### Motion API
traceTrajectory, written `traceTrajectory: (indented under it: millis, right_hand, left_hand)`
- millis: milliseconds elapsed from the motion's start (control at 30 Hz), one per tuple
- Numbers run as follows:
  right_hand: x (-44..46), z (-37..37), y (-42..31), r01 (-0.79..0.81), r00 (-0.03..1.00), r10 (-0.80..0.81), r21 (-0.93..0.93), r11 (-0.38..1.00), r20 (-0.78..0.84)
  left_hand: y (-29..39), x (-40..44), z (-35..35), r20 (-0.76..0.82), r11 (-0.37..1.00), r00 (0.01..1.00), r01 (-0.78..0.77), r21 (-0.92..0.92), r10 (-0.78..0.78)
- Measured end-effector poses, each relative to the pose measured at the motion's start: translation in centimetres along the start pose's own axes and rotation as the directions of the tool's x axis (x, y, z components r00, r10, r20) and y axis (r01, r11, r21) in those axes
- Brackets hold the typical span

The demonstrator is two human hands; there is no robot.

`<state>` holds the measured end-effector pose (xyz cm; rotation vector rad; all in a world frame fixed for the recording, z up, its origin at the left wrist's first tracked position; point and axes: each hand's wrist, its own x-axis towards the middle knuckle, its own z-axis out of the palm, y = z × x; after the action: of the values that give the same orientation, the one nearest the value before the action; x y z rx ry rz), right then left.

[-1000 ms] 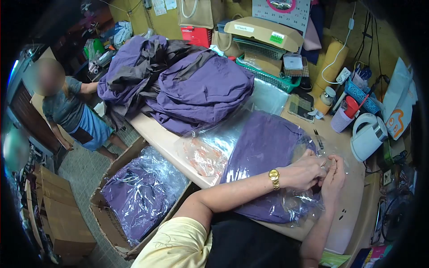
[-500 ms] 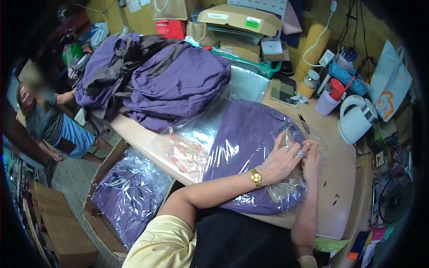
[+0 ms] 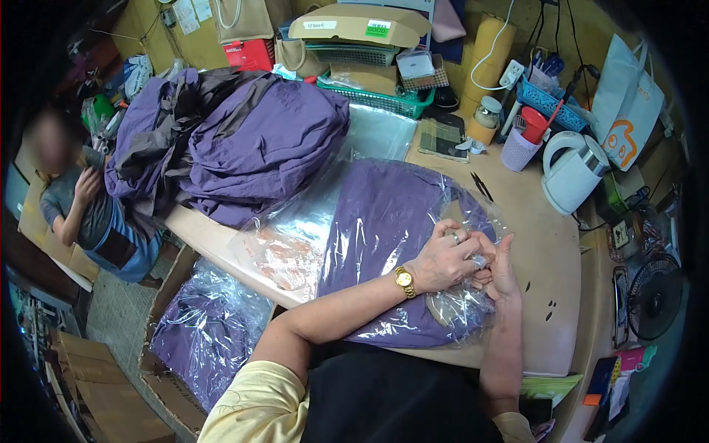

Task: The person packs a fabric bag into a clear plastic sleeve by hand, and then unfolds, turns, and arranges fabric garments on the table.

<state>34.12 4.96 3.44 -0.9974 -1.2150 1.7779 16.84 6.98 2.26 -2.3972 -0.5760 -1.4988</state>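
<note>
From my end I see a heap of purple and dark grey fabric [image 3: 273,140] at the far left of the worktop [image 3: 546,244]. Beyond it stand a green basket [image 3: 369,100], a lilac cup [image 3: 519,152] and a white electric kettle [image 3: 570,177]. A slim black tool [image 3: 481,186] lies just past the clear plastic bag [image 3: 384,229], which rests on the worktop before the wearer with purple fabric inside.

The left hand [image 3: 445,262], a gold watch [image 3: 404,280] at its wrist, reaches across the bag; its curled fingers grip bunched plastic at the right end. The right hand [image 3: 502,273] comes up from below, thumb raised, fingers meeting the left's; I cannot tell whether its grip is closed, because the overlap hides its fingertips.

The worktop is pale tan, with several dark marks near its right side. An open cardboard box [image 3: 166,380] beside it holds plastic-wrapped purple fabric. 1 other person [image 3: 92,221] stands at far left near the heap; a black fan [image 3: 653,299] is at right.
</note>
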Motion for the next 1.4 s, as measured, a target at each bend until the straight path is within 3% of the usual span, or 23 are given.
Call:
traceTrajectory:
  millis: [67,200,400,600,667,767,833,867,900,933,967,1033,1067,1100,1133,1167,1200,1267,1400]
  right_hand:
    - [0.0,-0.2,0.2,0.021,0.998,-0.027,0.108,0.994,0.056]
    - [-0.5,0.1,-0.1,-0.016,0.997,0.005,0.143,0.990,0.074]
    - [-0.3,0.1,-0.2,-0.005,0.999,0.007,0.040,0.999,-0.046]
    - [-0.4,-1.1,-0.2,0.068,0.989,-0.094,-0.216,0.974,-0.114]
    - [-0.6,-1.1,0.2,0.077,0.984,-0.101,-0.161,0.984,-0.147]
    - [-0.4,-1.7,0.4,0.029,0.956,-0.082,-0.189,0.982,-0.280]
    - [-0.3,-2.5,0.3,0.034,0.968,-0.072,-0.154,0.987,-0.242]
    - [-0.2,-2.4,0.1,0.039,0.967,-0.076,-0.151,0.988,-0.245]
    - [-0.3,-2.4,0.0,0.042,0.967,-0.082,-0.170,0.985,-0.240]
    - [-0.4,-2.3,0.0,0.043,0.968,-0.087,-0.189,0.981,-0.234]
    - [-0.4,-2.0,0.0,0.046,0.967,-0.090,-0.185,0.982,-0.238]
    - [-0.3,-1.4,0.0,0.008,0.960,-0.088,-0.289,0.957,-0.267]
    - [-0.3,-1.3,0.0,0.007,0.960,-0.087,-0.289,0.957,-0.265]
    - [-0.3,-1.1,0.0,-0.007,0.965,-0.087,-0.356,0.935,-0.248]
    - [-0.2,-0.9,0.1,-0.020,0.970,-0.084,-0.421,0.907,-0.227]
    - [0.0,-0.8,0.3,-0.021,0.974,-0.077,-0.422,0.907,-0.212]
    - [0.1,-1.0,0.7,-0.029,0.978,-0.059,-0.418,0.908,-0.198]
    - [0.6,-1.0,1.0,-0.032,0.986,-0.040,-0.415,0.909,-0.163]
    - [1.2,-0.7,1.3,-0.049,0.994,-0.001,-0.447,0.893,-0.110]
  left_hand:
    - [0.1,0.1,0.1,-0.016,0.999,1.000,-0.011,-0.040,0.011]
    - [-0.1,0.2,-0.1,0.014,0.991,0.999,-0.034,-0.128,0.036]
    - [0.3,1.2,-0.4,0.039,0.996,0.999,-0.031,-0.080,0.034]
    - [0.7,0.6,0.4,0.085,0.994,0.996,0.036,-0.100,-0.028]
    - [1.0,1.0,0.0,0.171,0.975,0.982,0.109,-0.191,-0.077]
    - [0.0,3.2,-2.9,0.158,0.978,0.986,0.075,-0.196,-0.044]
    - [-1.7,5.0,-7.3,0.157,0.941,0.955,0.278,-0.192,-0.251]
    - [-3.2,5.1,-9.9,0.094,0.932,0.935,0.351,-0.096,-0.342]
    - [-4.9,4.9,-12.8,-0.071,0.915,0.913,0.401,-0.033,-0.402]
    - [-7.4,3.5,-15.6,-0.211,0.888,0.872,0.458,0.035,-0.442]
    - [-8.6,2.4,-18.5,-0.387,0.806,0.764,0.586,0.081,-0.516]
    - [-12.0,-1.8,-25.2,-0.680,0.678,0.563,0.723,0.130,-0.470]
    - [-15.6,-6.1,-28.8,-0.787,0.696,0.393,0.715,-0.064,-0.476]
    - [-19.1,-11.5,-33.5,-0.793,0.578,0.189,0.781,-0.237,-0.579]
    - [-19.0,-12.4,-36.0,-0.659,0.432,-0.079,0.696,-0.574,-0.748]
    - [-20.5,-16.0,-39.0,-0.538,0.235,-0.169,0.764,-0.601,-0.826]
    - [-21.4,-17.5,-39.9,-0.626,0.149,-0.091,0.935,-0.321,-0.775]
    - [-22.5,-20.0,-43.3,-0.331,-0.119,-0.263,0.910,-0.396,-0.906]
    - [-23.9,-19.0,-46.4,-0.246,-0.171,-0.277,0.909,-0.381,-0.929]
